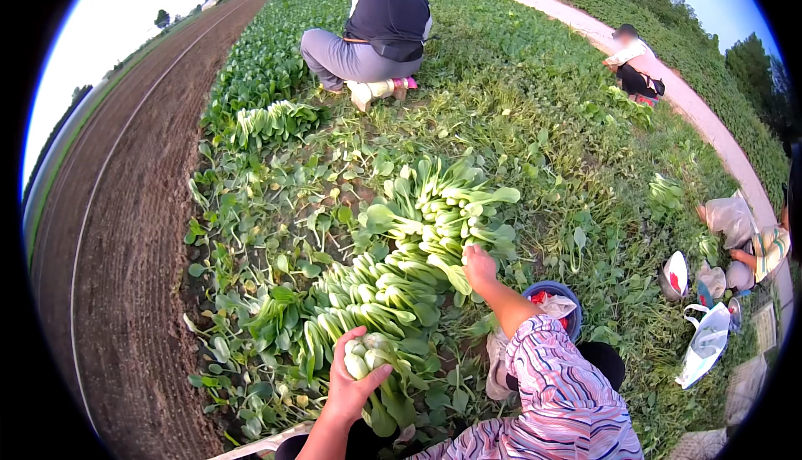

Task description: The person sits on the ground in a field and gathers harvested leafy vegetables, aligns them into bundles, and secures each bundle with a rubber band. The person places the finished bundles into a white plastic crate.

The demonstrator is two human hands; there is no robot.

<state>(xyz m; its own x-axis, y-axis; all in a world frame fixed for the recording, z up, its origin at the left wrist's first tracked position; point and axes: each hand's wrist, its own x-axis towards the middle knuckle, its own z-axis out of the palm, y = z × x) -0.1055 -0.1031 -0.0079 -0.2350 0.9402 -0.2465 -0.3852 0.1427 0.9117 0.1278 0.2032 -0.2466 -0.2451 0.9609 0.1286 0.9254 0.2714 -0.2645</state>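
My left hand (pixel 354 375) is closed round a bunch of bok choy (pixel 369 355), its pale stem ends facing up and its leaves hanging down. My right hand (pixel 479 267) reaches to the right edge of a long heap of cut bok choy (pixel 382 287); its fingers are at the stems, and whether they grip one cannot be told. The heap lies on the ground in rows, running from beside my left hand up to a thicker pile (pixel 448 209) beyond my right hand.
A blue bucket (pixel 578 328) with red and white plastic stands by my right forearm. Ahead, a person (pixel 382 27) sits low beside another bok choy row (pixel 276 123). Another person (pixel 633 62) crouches near the path. Bags (pixel 705 344) and a bowl (pixel 667 284) lie right; tilled soil (pixel 138 240) runs left.
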